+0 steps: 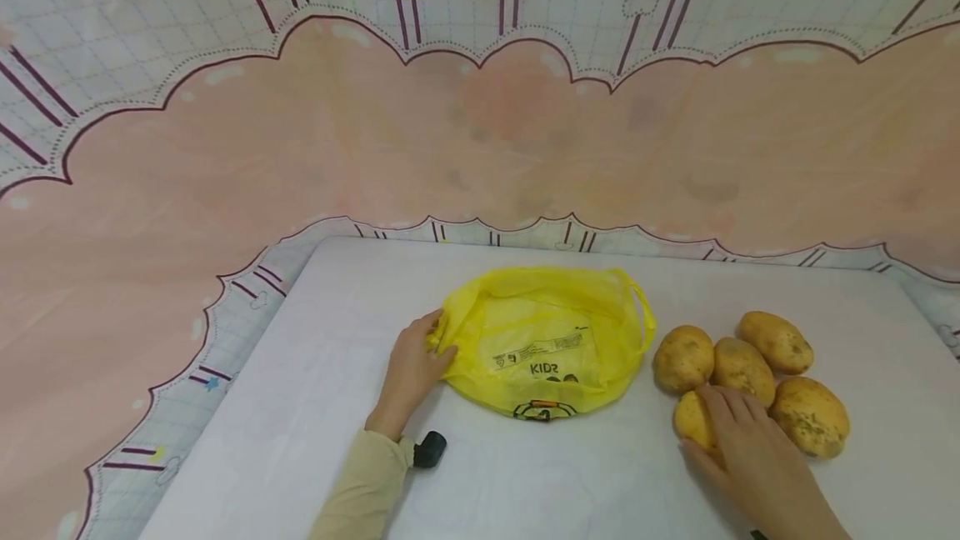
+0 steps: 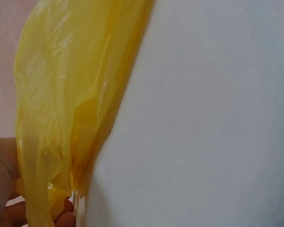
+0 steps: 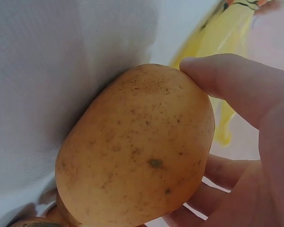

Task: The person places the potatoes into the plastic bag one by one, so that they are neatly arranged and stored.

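A yellow plastic bag [image 1: 540,357] lies on the table with its mouth spread wide, printed "KIDS" inside. At its left edge my left hand [image 1: 411,369] pinches the gathered film. In the left wrist view the bag [image 2: 61,85] passes between thumb and fingers [image 2: 2,156]. To the right of the bag, my right hand [image 1: 757,452] grips the nearest potato [image 1: 692,419] of a group. The right wrist view shows this potato [image 3: 137,142] close up, speckled brown, with the thumb [image 3: 222,78] on one side and fingers on the other.
Several other potatoes sit around the gripped one, including one by the bag [image 1: 682,359], one at the back [image 1: 776,342] and one at the right [image 1: 812,417]. The white table [image 1: 510,482] ends at a patterned cloth backdrop [image 1: 487,140].
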Available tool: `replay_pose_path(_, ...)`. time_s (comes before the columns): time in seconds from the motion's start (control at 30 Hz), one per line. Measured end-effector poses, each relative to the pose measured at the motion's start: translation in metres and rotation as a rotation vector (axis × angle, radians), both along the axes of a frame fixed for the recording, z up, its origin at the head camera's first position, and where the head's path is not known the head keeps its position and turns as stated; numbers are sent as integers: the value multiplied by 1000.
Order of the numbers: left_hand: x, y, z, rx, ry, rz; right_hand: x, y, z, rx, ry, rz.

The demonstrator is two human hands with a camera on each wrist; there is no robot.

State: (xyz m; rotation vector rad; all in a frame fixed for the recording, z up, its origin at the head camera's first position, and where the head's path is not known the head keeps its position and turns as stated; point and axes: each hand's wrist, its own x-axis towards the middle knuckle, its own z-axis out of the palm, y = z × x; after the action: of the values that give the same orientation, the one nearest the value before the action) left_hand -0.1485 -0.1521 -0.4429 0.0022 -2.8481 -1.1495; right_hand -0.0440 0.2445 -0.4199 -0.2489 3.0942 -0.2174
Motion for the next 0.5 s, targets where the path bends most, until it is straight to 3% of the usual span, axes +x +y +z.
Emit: replay_pose_path(0.5,-3,0,0,79,-3,8,1,-2,6,4,37,11)
